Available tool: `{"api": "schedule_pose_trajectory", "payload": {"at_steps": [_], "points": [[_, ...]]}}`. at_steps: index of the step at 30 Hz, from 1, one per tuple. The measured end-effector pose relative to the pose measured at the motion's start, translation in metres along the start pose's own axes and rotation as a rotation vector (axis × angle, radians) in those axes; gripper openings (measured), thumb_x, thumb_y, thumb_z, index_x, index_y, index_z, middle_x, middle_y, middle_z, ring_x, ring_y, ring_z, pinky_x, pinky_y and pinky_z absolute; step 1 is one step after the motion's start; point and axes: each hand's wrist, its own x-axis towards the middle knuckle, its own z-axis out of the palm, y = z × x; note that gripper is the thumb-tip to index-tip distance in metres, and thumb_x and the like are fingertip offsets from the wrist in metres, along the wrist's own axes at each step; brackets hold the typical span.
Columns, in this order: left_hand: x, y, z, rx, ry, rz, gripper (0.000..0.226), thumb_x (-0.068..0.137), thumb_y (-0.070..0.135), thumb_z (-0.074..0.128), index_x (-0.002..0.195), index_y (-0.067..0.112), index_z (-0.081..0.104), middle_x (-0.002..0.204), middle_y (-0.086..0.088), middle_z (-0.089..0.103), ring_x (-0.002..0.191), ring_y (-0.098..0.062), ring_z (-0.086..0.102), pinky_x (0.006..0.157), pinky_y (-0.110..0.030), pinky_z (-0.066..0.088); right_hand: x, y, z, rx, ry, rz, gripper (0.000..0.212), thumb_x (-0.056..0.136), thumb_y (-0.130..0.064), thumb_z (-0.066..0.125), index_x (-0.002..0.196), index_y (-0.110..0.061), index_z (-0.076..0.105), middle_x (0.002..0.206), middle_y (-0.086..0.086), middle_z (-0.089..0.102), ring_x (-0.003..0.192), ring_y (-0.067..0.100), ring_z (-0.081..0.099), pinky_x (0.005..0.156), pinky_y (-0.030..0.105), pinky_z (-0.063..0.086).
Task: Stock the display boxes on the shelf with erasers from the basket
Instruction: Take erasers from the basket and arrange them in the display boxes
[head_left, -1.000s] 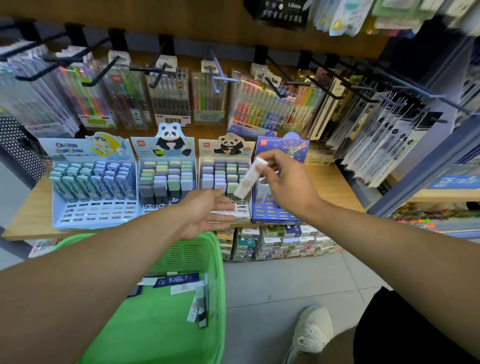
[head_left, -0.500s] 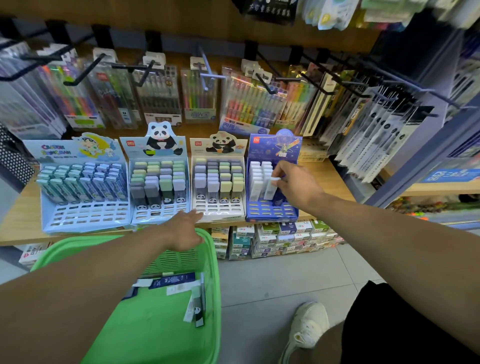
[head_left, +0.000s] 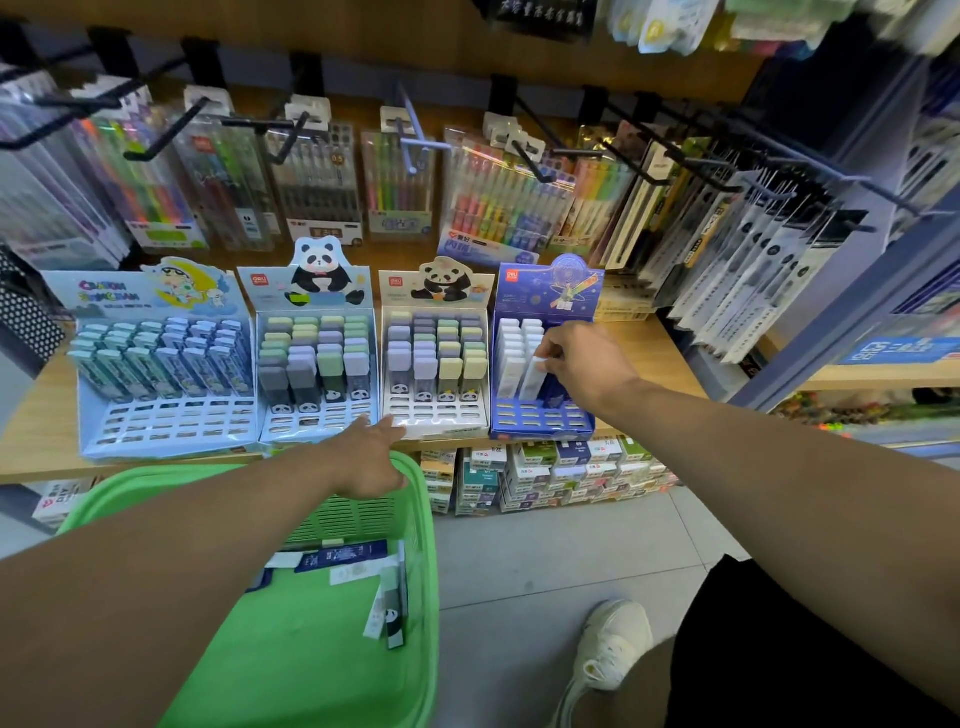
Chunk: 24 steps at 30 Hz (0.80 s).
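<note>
Right hand (head_left: 584, 364) is at the blue display box (head_left: 543, 421) on the far right of the shelf (head_left: 31, 431), fingers pinching the top of a white eraser (head_left: 533, 378) standing in its second column. Left hand (head_left: 371, 460) hovers over the far rim of the green basket (head_left: 426, 571), fingers straight and holding nothing. More erasers (head_left: 387, 605) lie loose in the basket, near its right wall.

Pen packs (head_left: 311, 187) hang on hooks; a white shoe (head_left: 613, 644) on tiled floor (head_left: 545, 545).
</note>
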Motion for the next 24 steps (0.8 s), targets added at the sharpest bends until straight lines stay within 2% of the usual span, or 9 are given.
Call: {"api": "schedule_pose_trajectory", "payload": {"at_steps": [3, 5, 10, 14, 16, 18, 20, 22, 24], "points": [[-0.001, 0.002, 0.000, 0.012, -0.003, 0.002, 0.080, 0.099, 0.040, 0.054, 0.159, 0.023, 0.004, 0.165, 0.002, -0.011, 0.151, -0.026, -0.011, 0.122, -0.042, 0.008, 0.007, 0.003, 0.006, -0.052, 0.006, 0.026, 0.022, 0.100, -0.012, 0.062, 0.118, -0.014, 0.074, 0.122, 0.008, 0.070, 0.114, 0.026, 0.062, 0.094, 0.042, 0.054], [-0.002, 0.003, 0.001, 0.012, -0.001, 0.001, 0.080, 0.099, 0.040, 0.054, 0.159, 0.023, 0.005, 0.165, 0.002, -0.011, 0.151, -0.026, -0.011, 0.122, -0.042, 0.008, 0.009, 0.004, 0.008, -0.066, 0.013, 0.060, 0.023, 0.100, -0.012, 0.062, 0.119, -0.016, 0.074, 0.122, 0.008, 0.070, 0.112, 0.027, 0.063, 0.092, 0.042, 0.055], [-0.003, 0.002, 0.001, 0.007, 0.009, 0.007, 0.077, 0.099, 0.038, 0.055, 0.158, 0.021, 0.008, 0.165, 0.001, -0.009, 0.152, -0.026, -0.010, 0.122, -0.042, 0.008, 0.010, 0.005, 0.009, -0.153, 0.004, 0.080, 0.027, 0.094, -0.004, 0.058, 0.106, -0.023, 0.073, 0.111, 0.005, 0.070, 0.099, 0.027, 0.064, 0.078, 0.034, 0.052], [-0.003, 0.001, 0.001, 0.007, 0.017, 0.009, 0.077, 0.098, 0.039, 0.055, 0.158, 0.021, 0.010, 0.165, 0.001, -0.008, 0.152, -0.026, -0.009, 0.122, -0.043, 0.008, 0.011, -0.001, 0.005, -0.149, -0.018, 0.100, 0.027, 0.094, -0.002, 0.060, 0.104, -0.022, 0.075, 0.111, 0.005, 0.072, 0.101, 0.027, 0.065, 0.083, 0.037, 0.055], [-0.002, 0.000, 0.002, 0.007, 0.017, 0.010, 0.077, 0.098, 0.039, 0.055, 0.158, 0.021, 0.010, 0.165, 0.002, -0.008, 0.152, -0.026, -0.009, 0.122, -0.043, 0.008, 0.011, 0.000, -0.001, -0.145, 0.009, 0.082, 0.021, 0.097, -0.013, 0.063, 0.113, -0.022, 0.074, 0.120, 0.004, 0.070, 0.111, 0.026, 0.061, 0.087, 0.037, 0.054], [-0.002, 0.000, 0.001, 0.009, 0.018, 0.011, 0.077, 0.098, 0.038, 0.055, 0.158, 0.021, 0.010, 0.165, 0.002, -0.008, 0.152, -0.026, -0.009, 0.122, -0.043, 0.008, 0.011, 0.000, -0.002, -0.152, 0.036, 0.041, 0.041, 0.101, -0.028, 0.060, 0.141, -0.022, 0.056, 0.146, 0.006, 0.053, 0.136, 0.029, 0.044, 0.105, 0.040, 0.044], [-0.002, 0.000, 0.001, 0.010, 0.016, 0.011, 0.077, 0.098, 0.039, 0.055, 0.158, 0.021, 0.010, 0.165, 0.001, -0.008, 0.152, -0.026, -0.009, 0.122, -0.043, 0.008, 0.007, 0.000, 0.004, -0.170, -0.079, 0.046, 0.071, 0.103, -0.043, 0.051, 0.161, -0.024, 0.015, 0.167, 0.005, 0.015, 0.153, 0.028, 0.014, 0.122, 0.044, 0.022], [0.000, 0.000, 0.002, 0.014, 0.016, 0.010, 0.077, 0.098, 0.038, 0.055, 0.158, 0.021, 0.009, 0.165, 0.002, -0.008, 0.152, -0.026, -0.009, 0.122, -0.043, 0.008, 0.003, 0.005, 0.018, -0.202, -0.227, 0.060, 0.085, 0.102, -0.056, 0.044, 0.161, -0.026, -0.010, 0.168, 0.002, -0.013, 0.155, 0.026, -0.008, 0.126, 0.045, 0.005], [0.001, -0.001, 0.003, 0.012, 0.017, 0.009, 0.078, 0.098, 0.038, 0.055, 0.158, 0.021, 0.009, 0.165, 0.002, -0.008, 0.152, -0.026, -0.008, 0.122, -0.043, 0.008, -0.002, 0.013, 0.030, -0.249, -0.305, 0.053, 0.094, 0.099, -0.063, 0.044, 0.158, -0.028, -0.020, 0.166, 0.001, -0.024, 0.154, 0.025, -0.018, 0.126, 0.045, -0.003]]}}
